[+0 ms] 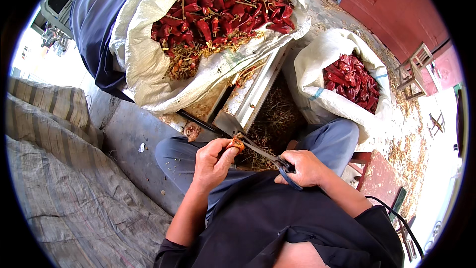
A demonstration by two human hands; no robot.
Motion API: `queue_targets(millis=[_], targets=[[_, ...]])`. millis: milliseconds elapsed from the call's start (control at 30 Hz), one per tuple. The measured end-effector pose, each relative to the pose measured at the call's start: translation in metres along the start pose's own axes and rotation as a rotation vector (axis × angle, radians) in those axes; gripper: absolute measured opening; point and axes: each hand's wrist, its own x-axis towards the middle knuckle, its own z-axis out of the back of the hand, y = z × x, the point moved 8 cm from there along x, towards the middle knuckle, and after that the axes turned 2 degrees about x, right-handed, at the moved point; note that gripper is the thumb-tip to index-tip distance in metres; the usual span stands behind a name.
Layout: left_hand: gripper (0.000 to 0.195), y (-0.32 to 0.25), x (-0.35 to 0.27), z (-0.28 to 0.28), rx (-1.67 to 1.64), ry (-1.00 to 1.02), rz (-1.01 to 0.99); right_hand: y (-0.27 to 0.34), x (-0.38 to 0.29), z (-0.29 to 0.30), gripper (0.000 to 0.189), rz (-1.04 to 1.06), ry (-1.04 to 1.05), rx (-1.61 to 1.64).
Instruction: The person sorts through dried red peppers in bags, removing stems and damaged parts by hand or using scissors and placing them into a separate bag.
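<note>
Between its thumb and fingers, my left hand holds an orange-red dried chili pepper. My right hand grips the handles of a pair of scissors, whose blades point left to the pepper; whether they touch it I cannot tell. Beyond my hands lies a large open white woven sack with dark red dried chili peppers, some with long stems, and loose seeds and bits at its near edge. At the right, a smaller white woven sack holds more dried red peppers.
A metal-edged frame runs beneath the large sack. Stems and scraps lie between it and the smaller sack. Striped woven sheeting covers the left floor. A worn red stool stands right of my leg, and a wooden chair farther back.
</note>
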Motion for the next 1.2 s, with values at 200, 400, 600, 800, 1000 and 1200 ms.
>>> queue_targets(millis=[200, 400, 600, 800, 1000, 1200], targets=[[0.014, -0.002, -0.001, -0.006, 0.066, 0.111, -0.094, 0.014, 0.011, -0.006, 0.056, 0.073, -0.055, -0.124], [0.012, -0.006, -0.004, -0.003, 0.143, 0.083, -0.151, 0.007, 0.011, -0.007, 0.047, 0.046, -0.061, -0.088], [0.014, 0.000, -0.011, 0.009, 0.184, 0.125, -0.107, 0.020, 0.020, 0.015, 0.043, 0.074, -0.170, -0.270], [0.013, 0.006, -0.015, 0.071, -0.076, -0.126, -0.022, 0.074, 0.075, 0.041, 0.035, 0.143, -0.266, -0.560], [0.013, 0.019, -0.028, 0.075, -0.113, -0.178, 0.025, 0.119, 0.146, 0.042, 0.037, 0.206, -0.280, -0.649], [0.027, 0.023, -0.033, 0.066, -0.218, -0.169, 0.053, 0.155, 0.171, 0.052, 0.033, 0.450, -0.494, -0.492]])
